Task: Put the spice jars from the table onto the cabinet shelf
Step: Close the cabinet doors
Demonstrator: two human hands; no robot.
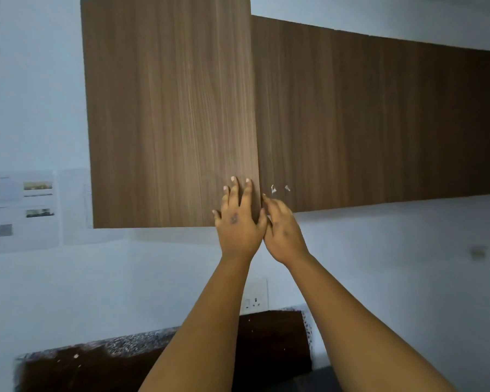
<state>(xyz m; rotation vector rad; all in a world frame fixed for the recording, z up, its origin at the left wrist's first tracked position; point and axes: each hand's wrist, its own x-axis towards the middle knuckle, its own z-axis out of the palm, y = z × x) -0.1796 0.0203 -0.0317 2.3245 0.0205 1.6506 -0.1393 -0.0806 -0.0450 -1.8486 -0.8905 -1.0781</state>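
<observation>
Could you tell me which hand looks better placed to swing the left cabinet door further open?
Probably the right hand: its fingertips reach the free edge of the left cabinet door, where it stands proud of the neighbouring door. The left hand lies flat on the door's face, with no grip on it.

The cabinet door (170, 114) under the left hand (238, 222) is mid-brown with fine, paler vertical wood-grain streaks. The cabinet front (379, 120) beyond the right hand (283, 230) is a darker brown with the same upright grain, marked by two small white flecks (279, 189) just above that hand. The wall (31, 108) is pale bluish-white. Well below both hands, the countertop edge (136, 340) is speckled grey, black and white over very dark brown. The socket (253, 297) between the forearms is off-white.
</observation>
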